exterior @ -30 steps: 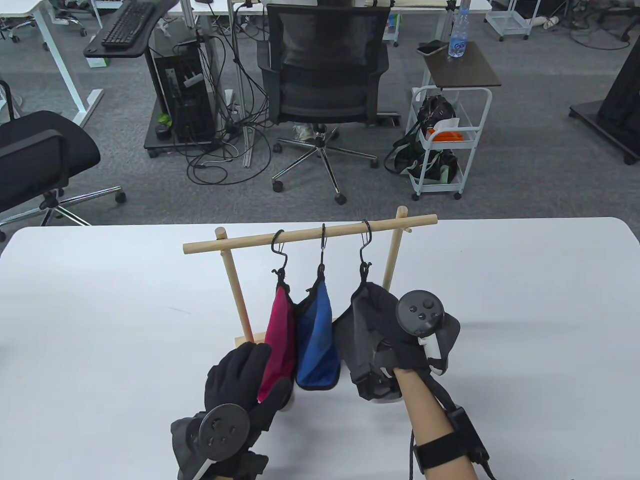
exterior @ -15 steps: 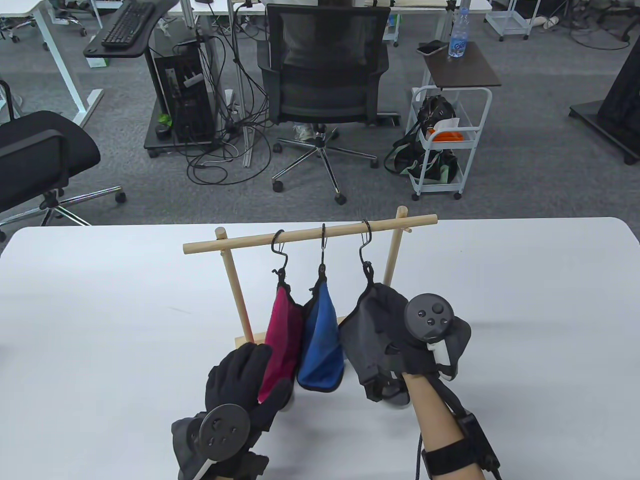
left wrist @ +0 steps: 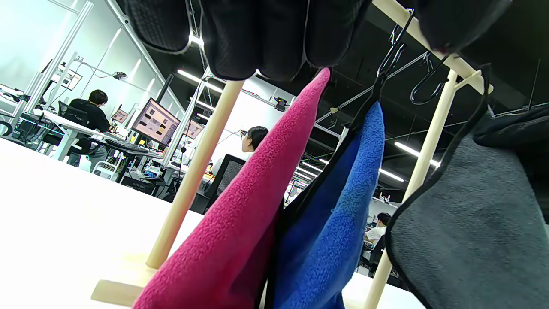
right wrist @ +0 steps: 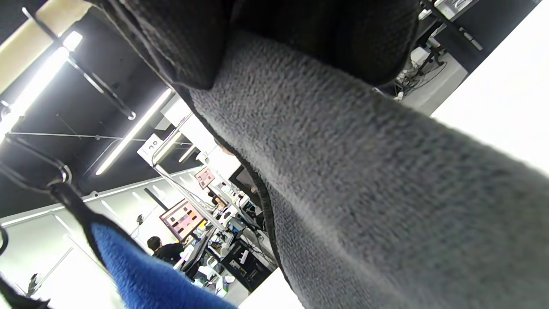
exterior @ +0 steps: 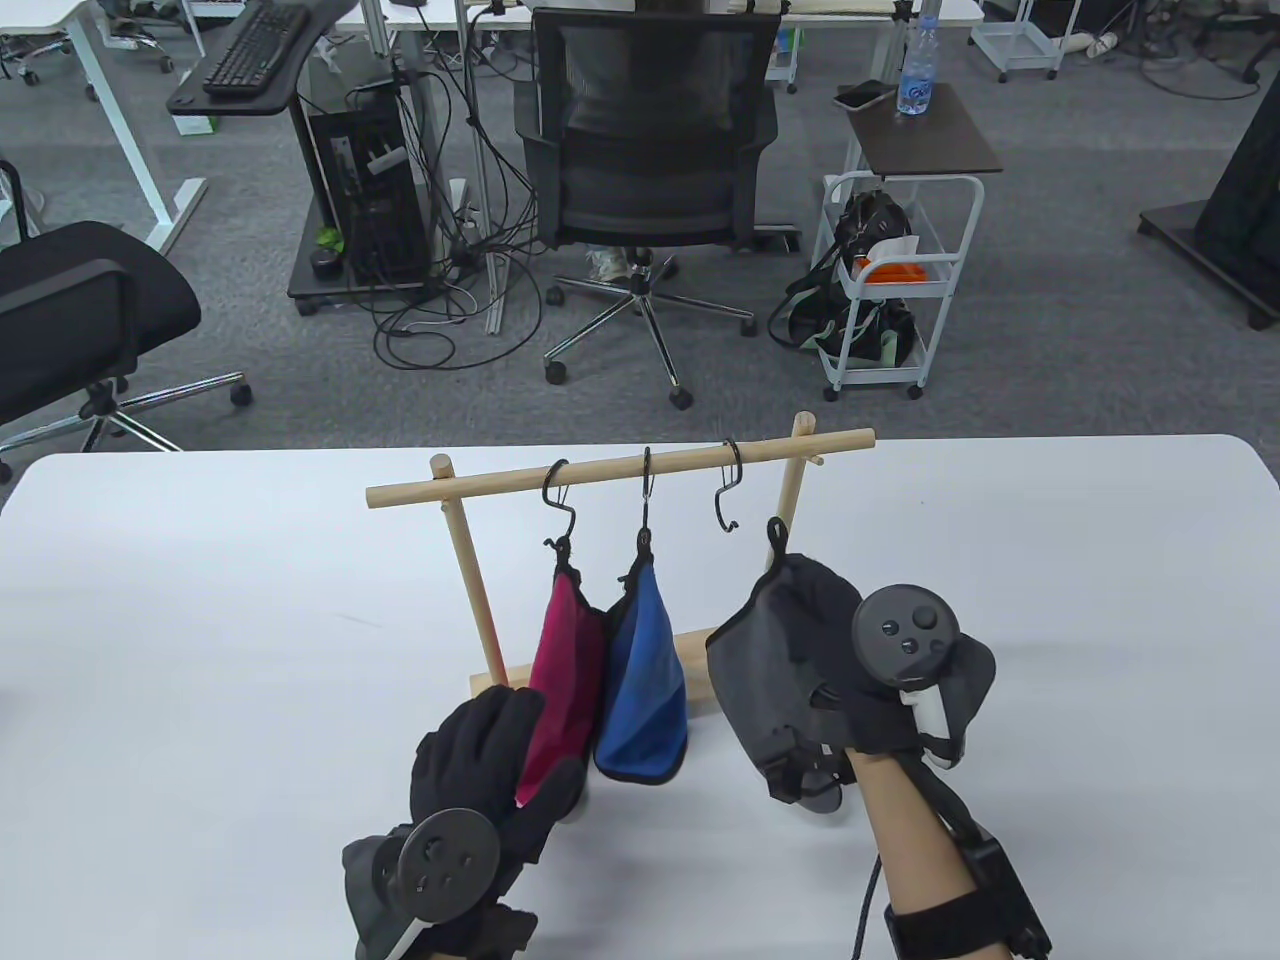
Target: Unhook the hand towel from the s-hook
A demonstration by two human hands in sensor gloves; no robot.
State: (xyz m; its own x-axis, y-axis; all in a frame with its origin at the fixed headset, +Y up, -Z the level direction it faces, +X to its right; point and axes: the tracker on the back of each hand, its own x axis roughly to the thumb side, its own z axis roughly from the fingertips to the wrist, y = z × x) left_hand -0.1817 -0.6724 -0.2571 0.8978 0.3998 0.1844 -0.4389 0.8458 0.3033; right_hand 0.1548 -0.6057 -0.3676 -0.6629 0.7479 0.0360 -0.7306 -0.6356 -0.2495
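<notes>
Nearest the bottom edge of the table view, your left hand (exterior: 470, 790) in its black glove pinches the lower corner of the magenta fleece hand towel (exterior: 560, 660), fingers wrapped round the fabric; the left wrist view shows those gloved fingers (left wrist: 257, 38) pressed against the towel's edge beside the pale wooden post (left wrist: 193, 171). At lower right, your right hand (exterior: 870, 690) grips the grey fleece hand towel (exterior: 770, 660), bunched in the glove. The right wrist view fills with grey pile (right wrist: 364, 193) under the glove.

The grey towel's black hanging loop (exterior: 775, 535) stands free, just right of the rightmost black metal s-hook (exterior: 728, 495) and apart from it. That hook hangs bare on the light wooden rail (exterior: 620, 468). The towel is off the hook and held above the white table (exterior: 200, 650), right of centre.

Mid-frame, the blue fleece hand towel (exterior: 645, 680) hangs from the middle s-hook (exterior: 646, 500), touching the magenta one, which hangs from the left s-hook (exterior: 558, 500).

In the upper half of the frame, on the grey carpet, a white wire trolley (exterior: 885, 290) holds a black bag on its upper shelf with something orange beside it, and a green-trimmed bag lower down. A clear water bottle (exterior: 916, 68) and a phone sit on the dark side table (exterior: 930, 135) behind it. A black mesh office chair (exterior: 650, 150) stands at top centre.
</notes>
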